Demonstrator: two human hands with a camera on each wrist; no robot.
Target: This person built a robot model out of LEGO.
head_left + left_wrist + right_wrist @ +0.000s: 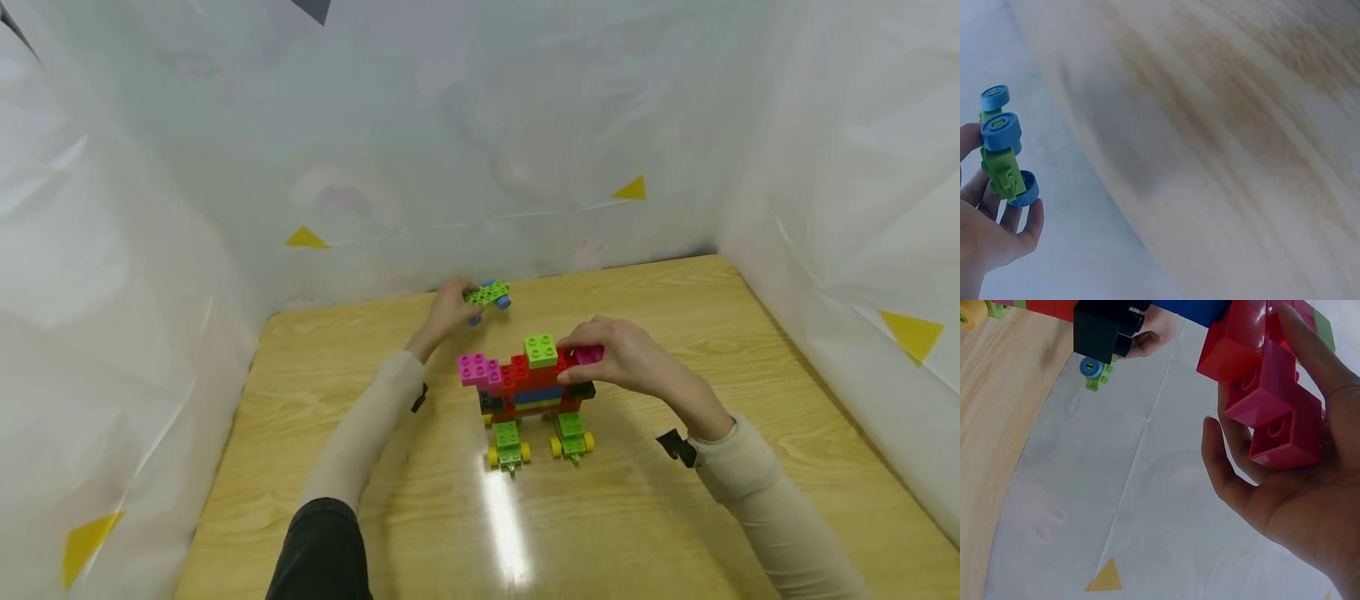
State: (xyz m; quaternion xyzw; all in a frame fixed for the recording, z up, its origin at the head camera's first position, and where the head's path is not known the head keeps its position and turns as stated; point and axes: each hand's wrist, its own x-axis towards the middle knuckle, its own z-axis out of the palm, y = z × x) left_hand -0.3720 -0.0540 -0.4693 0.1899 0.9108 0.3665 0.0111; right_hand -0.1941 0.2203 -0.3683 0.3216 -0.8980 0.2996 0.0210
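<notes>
My left hand (448, 310) holds a lime-green wheeled base (489, 293) with blue wheels near the back edge of the table. In the left wrist view, fingers wrap around the base (1002, 167) and its blue wheels. Toward the front stands a building-brick model (536, 379) of red, blue, black and pink bricks, topped by a lime-green brick (541, 350). Under it are green wheeled bases (507, 446) with yellow wheels. My right hand (626, 357) grips the model's right end, thumb and fingers around the red part beside the stepped pink bricks (1288, 428).
The wooden table (322, 358) is walled at the back and both sides by whitish plastic sheeting (450, 125). Yellow triangles (307, 238) mark the sheeting. Its right wall (862, 250) runs along the table's right edge.
</notes>
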